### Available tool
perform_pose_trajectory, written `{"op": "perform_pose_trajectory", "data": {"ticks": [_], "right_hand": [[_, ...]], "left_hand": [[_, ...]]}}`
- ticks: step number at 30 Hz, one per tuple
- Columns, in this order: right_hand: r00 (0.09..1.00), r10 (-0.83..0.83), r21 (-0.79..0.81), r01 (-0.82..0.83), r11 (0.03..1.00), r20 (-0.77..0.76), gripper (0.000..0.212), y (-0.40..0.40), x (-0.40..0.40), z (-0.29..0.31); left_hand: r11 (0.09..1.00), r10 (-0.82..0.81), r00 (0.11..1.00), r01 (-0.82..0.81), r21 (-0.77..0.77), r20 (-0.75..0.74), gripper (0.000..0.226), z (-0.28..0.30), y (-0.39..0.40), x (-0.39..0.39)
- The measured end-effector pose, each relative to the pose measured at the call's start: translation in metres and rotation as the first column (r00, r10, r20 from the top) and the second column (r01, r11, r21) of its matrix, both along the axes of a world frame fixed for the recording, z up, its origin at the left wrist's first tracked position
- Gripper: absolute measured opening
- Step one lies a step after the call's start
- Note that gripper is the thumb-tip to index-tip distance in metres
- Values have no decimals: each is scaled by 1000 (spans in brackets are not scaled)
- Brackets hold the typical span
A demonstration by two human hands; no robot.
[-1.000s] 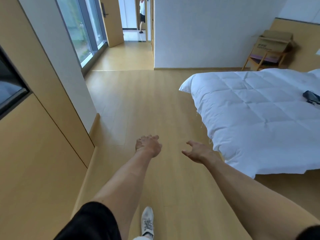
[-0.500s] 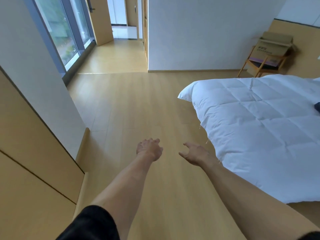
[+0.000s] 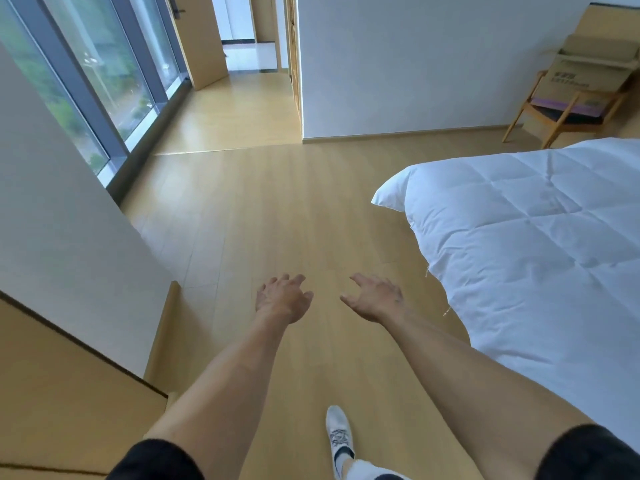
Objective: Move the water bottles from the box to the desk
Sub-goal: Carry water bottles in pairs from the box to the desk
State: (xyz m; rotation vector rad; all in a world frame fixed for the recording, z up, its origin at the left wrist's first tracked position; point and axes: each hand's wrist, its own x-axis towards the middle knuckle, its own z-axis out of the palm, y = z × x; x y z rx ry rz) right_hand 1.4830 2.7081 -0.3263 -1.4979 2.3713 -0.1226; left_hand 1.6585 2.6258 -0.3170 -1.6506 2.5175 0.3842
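The box (image 3: 585, 65) was brown cardboard with dark print on its side and its top flaps open. It sat on a wooden chair (image 3: 568, 112) against the far wall, beyond the corner of the bed (image 3: 530, 244). No bottles could be made out; the box's inside was hidden from this angle.

Both hands were held out low over the wood floor (image 3: 277, 209), well apart from the box, which lay far ahead and to the right. The left hand (image 3: 282, 299) was palm down with fingers loosely bent, its grip slack and holding nothing. The right hand (image 3: 375, 299) was spread, thumb toward the left hand, also bare.

The box leaned back in the chair, its long side running across the seat, printed face toward the room.

1 white shoe (image 3: 337, 434) showed on the floor below the hands.
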Motion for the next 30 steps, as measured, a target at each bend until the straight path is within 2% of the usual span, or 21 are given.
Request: {"op": "perform_pose_trajectory", "data": {"ticks": [5,11,23,30], "right_hand": [[998,16,11,-17,1000,59,64,-79,-45,-14],[997,42,31,-44,999,58,64,-171,-123,-8],[997,59,79,-63,995,50,64,-302,-221,-27],[999,9,123,-13,992,31,65,-406,-268,-38]], "left_hand": [[999,50,998,-49,-14,30,53,4,-79,-43],[998,54,998,-54,-9,15,53,15,-162,-125],[995,81,996,-82,50,27,52,-13,-295,-222],[998,24,1000,-24,58,2,53,-30,-402,-268]]}}
